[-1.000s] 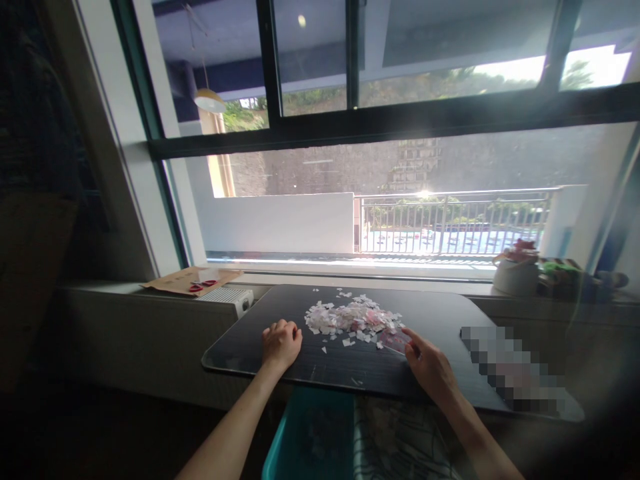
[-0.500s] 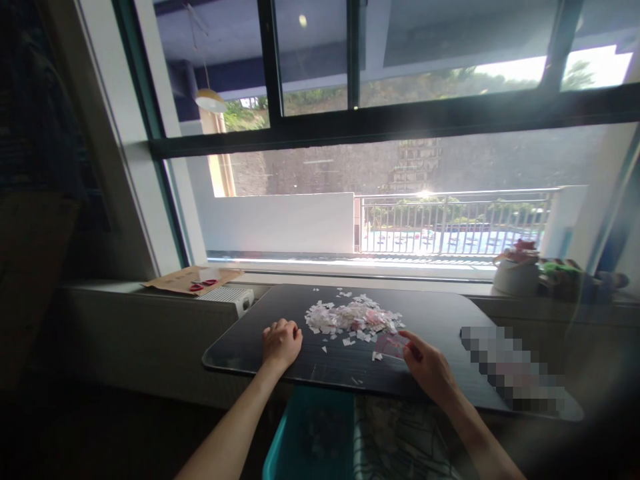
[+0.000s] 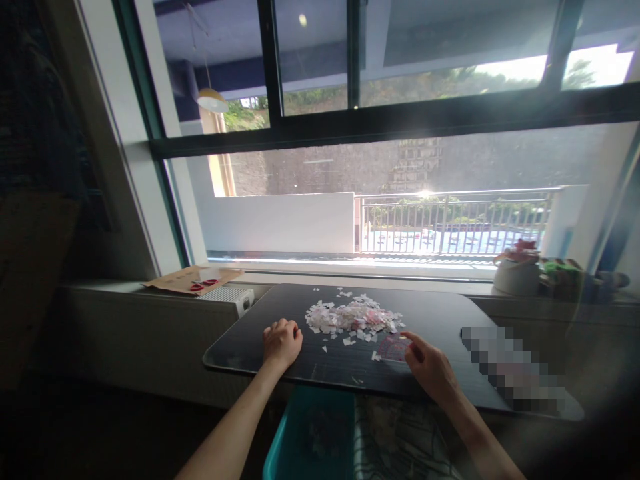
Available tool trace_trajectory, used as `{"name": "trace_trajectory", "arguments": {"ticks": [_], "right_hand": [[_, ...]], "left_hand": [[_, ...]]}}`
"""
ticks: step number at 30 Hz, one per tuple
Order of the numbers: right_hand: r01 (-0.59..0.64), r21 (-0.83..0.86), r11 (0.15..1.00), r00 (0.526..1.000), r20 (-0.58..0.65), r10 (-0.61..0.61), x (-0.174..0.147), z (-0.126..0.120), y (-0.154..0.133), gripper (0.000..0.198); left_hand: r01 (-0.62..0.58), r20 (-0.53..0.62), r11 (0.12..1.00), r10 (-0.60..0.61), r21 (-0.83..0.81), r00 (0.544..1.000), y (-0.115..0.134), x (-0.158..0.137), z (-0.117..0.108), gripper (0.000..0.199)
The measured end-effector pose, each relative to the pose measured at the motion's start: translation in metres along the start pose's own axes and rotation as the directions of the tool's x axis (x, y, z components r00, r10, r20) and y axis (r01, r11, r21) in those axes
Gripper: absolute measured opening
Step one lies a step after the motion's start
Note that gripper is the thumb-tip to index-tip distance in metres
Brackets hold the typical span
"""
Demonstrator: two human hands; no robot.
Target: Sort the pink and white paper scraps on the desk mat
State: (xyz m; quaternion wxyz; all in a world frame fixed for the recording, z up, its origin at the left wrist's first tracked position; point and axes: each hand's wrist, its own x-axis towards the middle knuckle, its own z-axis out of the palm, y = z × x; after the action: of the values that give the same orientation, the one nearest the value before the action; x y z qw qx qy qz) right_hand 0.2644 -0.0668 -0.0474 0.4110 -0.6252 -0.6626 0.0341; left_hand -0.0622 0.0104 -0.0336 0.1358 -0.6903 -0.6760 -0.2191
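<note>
My right hand (image 3: 429,360) pinches the edge of a see-through protractor (image 3: 393,349) with pinkish-purple markings, with the thumb partly hidden. The protractor is low over the dark table (image 3: 240,343), at the near right edge of a heap of small paper scraps (image 3: 350,317). Most scraps are white, a few pink. One loose scrap (image 3: 376,356) is by the protractor's left corner. My left hand (image 3: 283,343) rests on the table left of the heap, its fingers curled into a loose fist with nothing visible in them.
A teal bin (image 3: 280,440) stands below the table's front edge beside patterned cloth (image 3: 400,440). Red-handled scissors (image 3: 203,286) lie on brown cardboard (image 3: 175,279) on the sill at left. A pale pot (image 3: 515,277) stands at the right, above a blurred-out patch (image 3: 515,370) on the table.
The protractor has tilted in my right hand: its pale sheen has gone and its curved markings show more clearly. My left hand and the paper heap look the same.
</note>
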Motion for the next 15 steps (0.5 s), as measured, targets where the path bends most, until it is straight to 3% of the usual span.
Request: {"name": "trace_trajectory", "arguments": {"ticks": [4, 11, 15], "right_hand": [[0.046, 0.041, 0.998, 0.999, 0.024, -0.047, -0.0003, 0.001, 0.0006, 0.041], [-0.032, -0.03, 0.999, 0.998, -0.059, 0.03, 0.0003, 0.0014, 0.0037, 0.042], [0.022, 0.021, 1.0, 1.0, 0.008, -0.022, -0.0001, 0.002, 0.0034, 0.042]], "left_hand": [[0.004, -0.006, 1.0, -0.004, 0.008, 1.0, 0.0, -0.0007, 0.0005, 0.019], [0.0, 0.003, 1.0, 0.0, -0.007, 1.0, 0.0002, -0.0011, -0.0002, 0.019], [0.002, 0.001, 1.0, -0.002, -0.002, 1.0, 0.0001, -0.0007, 0.0, 0.019]]}}
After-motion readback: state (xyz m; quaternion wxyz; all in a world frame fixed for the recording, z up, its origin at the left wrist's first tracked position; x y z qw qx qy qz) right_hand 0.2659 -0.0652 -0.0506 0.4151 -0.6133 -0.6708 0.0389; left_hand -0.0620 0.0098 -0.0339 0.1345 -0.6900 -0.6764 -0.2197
